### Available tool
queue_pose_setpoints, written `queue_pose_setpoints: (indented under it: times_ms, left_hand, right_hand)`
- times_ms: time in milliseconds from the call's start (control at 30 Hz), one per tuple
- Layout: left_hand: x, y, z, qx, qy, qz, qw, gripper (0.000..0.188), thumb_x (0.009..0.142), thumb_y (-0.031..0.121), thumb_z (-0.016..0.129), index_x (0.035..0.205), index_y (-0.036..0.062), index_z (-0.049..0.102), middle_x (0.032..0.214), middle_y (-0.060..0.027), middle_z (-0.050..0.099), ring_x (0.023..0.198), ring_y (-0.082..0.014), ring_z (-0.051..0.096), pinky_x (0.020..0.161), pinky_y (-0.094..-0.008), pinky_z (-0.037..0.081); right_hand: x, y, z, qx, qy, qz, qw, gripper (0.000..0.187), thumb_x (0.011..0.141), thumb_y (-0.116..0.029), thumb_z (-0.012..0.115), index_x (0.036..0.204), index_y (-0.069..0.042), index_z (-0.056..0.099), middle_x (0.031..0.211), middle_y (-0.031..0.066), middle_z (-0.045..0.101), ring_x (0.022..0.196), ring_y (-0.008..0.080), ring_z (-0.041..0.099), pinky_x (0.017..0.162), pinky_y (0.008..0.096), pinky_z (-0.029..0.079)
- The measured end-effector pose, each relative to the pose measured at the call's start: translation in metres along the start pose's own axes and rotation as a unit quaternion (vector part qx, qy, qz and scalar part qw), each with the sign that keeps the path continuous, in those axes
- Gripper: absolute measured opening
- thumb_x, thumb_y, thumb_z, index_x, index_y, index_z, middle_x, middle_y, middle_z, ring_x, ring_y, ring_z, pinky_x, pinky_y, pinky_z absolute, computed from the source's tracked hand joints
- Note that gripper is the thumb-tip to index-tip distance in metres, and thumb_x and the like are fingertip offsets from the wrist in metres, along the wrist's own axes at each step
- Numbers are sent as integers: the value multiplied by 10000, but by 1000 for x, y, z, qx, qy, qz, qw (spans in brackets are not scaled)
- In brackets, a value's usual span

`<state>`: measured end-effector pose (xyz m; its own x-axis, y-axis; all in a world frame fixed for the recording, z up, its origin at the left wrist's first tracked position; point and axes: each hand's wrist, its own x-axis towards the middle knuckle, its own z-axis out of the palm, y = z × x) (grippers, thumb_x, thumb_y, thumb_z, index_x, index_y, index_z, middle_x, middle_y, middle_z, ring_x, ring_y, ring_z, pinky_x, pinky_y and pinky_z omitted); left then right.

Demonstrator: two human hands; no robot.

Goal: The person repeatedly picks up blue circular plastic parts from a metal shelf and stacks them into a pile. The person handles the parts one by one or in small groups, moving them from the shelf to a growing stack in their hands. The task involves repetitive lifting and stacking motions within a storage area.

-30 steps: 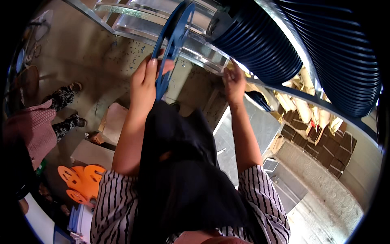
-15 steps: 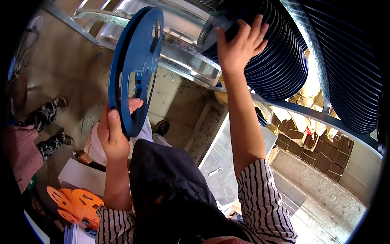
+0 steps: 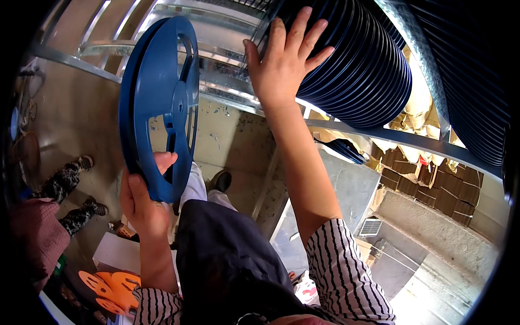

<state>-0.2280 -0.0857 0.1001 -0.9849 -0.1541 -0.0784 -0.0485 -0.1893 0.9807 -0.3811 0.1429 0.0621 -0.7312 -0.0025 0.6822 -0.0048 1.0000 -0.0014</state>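
The left hand grips the lower rim of a round blue plastic reel, held upright at the left. The right hand, fingers spread open, presses flat against a far row of stacked dark blue reels on a metal rack.

A blue plastic reel, empty, with spoked flanges and open cut-outs, is held upright and nearly edge-on; beside it a dense row of stacked blue reels rests along the metal rack.
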Motion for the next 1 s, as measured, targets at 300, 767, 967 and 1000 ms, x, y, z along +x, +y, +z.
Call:
queue_pose_setpoints:
  times_ms: [300,767,967,1000]
  left_hand:
    - [-8,-7,-4,69,32,27,997,558,1028,350,239,1151,-142,471,1011,-230,616,891,-293,651,872,-363,529]
    - [27,5,18,27,-29,83,996,587,1017,384,233,1356,-81,349,1065,-182,584,981,-295,616,933,-399,488]
    - [51,6,56,92,-46,117,988,603,1018,376,203,1358,-108,317,1108,-245,578,990,-345,622,938,-424,492]
    - [52,7,61,83,-51,123,988,569,1014,349,223,1338,-99,355,1114,-232,578,990,-336,623,939,-419,494]
  right_hand:
    - [-5,-4,3,56,-5,32,998,541,719,-331,718,1155,-64,543,1446,191,348,1391,441,156,1009,733,-1]
    - [-16,16,-17,138,-40,16,989,750,741,-265,718,1402,-134,389,1483,134,293,1398,371,183,1078,642,98]
    - [-97,31,-54,232,-101,34,967,789,718,-223,745,1420,-246,385,1518,183,221,1386,457,169,1059,639,146]
    - [-125,31,-58,230,-137,31,963,777,719,-227,748,1412,-232,395,1507,183,244,1373,463,197,1063,633,154]
